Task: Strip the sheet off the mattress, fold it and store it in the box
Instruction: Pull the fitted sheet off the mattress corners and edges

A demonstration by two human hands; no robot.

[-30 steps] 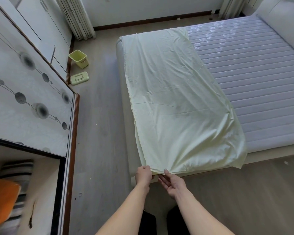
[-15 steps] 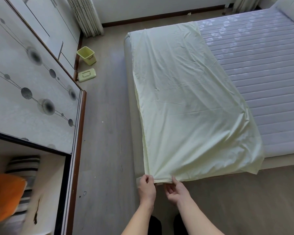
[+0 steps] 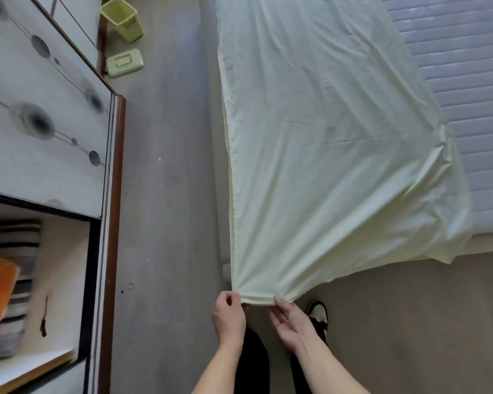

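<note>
Sheet: folded lengthwise, lying along left strip of mattress, long axis running straight away from hands. Near end drawn off bed foot. Left hand pinching near-left corner; right hand pinching hem just beside, fingers half-extended. Both equally near.

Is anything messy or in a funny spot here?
Yes. A pale green lid lies flat on the floor, apart from the matching bin. The sheet covers only part of the mattress.
</note>
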